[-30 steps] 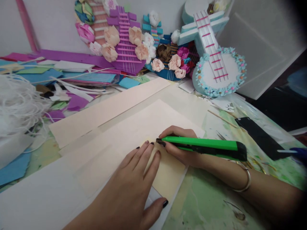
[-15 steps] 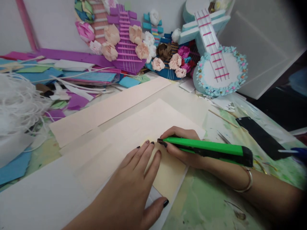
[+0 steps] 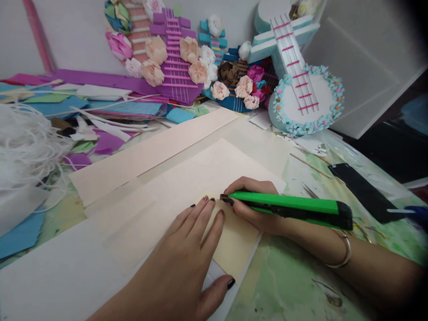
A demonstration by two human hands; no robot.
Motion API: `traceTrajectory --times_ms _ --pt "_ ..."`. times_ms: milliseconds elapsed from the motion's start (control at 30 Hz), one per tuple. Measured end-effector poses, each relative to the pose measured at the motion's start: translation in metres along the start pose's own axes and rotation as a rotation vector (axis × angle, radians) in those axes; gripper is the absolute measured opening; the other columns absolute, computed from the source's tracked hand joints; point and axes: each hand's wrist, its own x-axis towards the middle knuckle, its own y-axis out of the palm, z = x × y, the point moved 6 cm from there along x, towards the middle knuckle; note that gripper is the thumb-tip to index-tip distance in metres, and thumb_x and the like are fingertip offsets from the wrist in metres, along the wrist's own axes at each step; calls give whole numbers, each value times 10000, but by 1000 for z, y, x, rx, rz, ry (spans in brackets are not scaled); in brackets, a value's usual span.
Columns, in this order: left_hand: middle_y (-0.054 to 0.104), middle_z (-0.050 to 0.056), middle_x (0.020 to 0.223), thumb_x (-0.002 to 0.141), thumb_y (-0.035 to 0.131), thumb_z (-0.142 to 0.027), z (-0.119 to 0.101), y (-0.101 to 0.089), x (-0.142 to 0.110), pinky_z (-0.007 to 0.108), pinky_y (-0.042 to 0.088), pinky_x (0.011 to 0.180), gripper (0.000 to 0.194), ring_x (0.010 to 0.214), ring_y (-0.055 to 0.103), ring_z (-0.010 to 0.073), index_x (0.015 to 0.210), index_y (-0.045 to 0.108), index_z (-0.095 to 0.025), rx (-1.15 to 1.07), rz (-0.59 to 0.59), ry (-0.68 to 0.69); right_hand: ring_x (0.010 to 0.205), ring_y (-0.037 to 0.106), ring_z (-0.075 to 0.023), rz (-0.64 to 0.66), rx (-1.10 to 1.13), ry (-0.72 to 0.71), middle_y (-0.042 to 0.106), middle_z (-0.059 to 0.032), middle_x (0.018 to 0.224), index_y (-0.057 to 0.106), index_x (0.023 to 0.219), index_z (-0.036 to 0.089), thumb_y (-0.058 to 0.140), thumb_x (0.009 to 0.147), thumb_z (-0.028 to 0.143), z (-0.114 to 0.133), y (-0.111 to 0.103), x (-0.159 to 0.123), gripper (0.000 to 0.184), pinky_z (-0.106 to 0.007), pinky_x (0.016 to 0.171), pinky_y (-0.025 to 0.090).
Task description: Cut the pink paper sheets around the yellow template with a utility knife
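Resting flat on layered pale cream paper sheets (image 3: 214, 165), the left hand (image 3: 182, 247) is spread, nothing grasped. A long green-and-black plastic cutter knife (image 3: 287, 202) is clasped in the right hand (image 3: 262, 221), nose held over the sheets; blade contact can't be told. Sheets are laid well in from the back edge of the green-and-white stained desk (image 3: 284, 276). That edge is lined with a purple lute-shaped model (image 3: 180, 84); a flat black strip (image 3: 364, 191) is set near the right edge. Backed by a grey wall (image 3: 76, 35).
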Motion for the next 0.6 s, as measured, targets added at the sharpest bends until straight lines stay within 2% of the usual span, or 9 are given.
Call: traceTrajectory --times_ms 600 --pt "451 256 1452 802 601 -446 -2 -1 -2 509 464 1000 790 1347 414 387 1431 380 -24 -3 6 -4 650 650 -85 -14 -10 17 732 14 777 693 893 192 617 780 154 -1 -2 -2 142 -165 603 481"
